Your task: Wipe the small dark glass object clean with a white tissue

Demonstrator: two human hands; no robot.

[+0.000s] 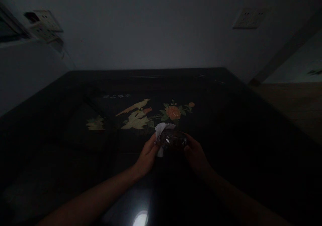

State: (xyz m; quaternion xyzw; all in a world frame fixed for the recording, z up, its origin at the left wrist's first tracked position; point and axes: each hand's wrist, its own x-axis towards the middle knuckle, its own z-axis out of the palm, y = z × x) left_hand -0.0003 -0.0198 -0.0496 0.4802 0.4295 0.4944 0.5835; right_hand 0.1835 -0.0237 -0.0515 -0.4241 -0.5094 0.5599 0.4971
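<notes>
White tissue or cloth [161, 129] is bunched in the fingers of the left hand [147, 153], standing up in a loose fold beyond the fingertips, with a pale end hanging just below the thumb. Right beside it, in the space between the two sets of fingers, is a clear, glossy object [174, 140], probably a glass vessel, though the gloom hides its exact form. Its left end meets the cloth at the left fingertips; its right end sits in the grasp of the right hand [197, 155], whose thumb lies on the near side and whose fingers curl round the far side, pinching it. The left fingers are closed on the cloth, pressing it to the object.

Beneath both hands spreads a glossy black tabletop [213, 115]. Just beyond the fingers, an orange flower [173, 112] with green leaves decorates its surface; beyond the left fingers and off to their left are two pale birds [136, 115], and farther out, a line of lettering [117, 96]. Well past the fingertips rises a plain wall [151, 34], with a socket plate [248, 18] far off to the right.
</notes>
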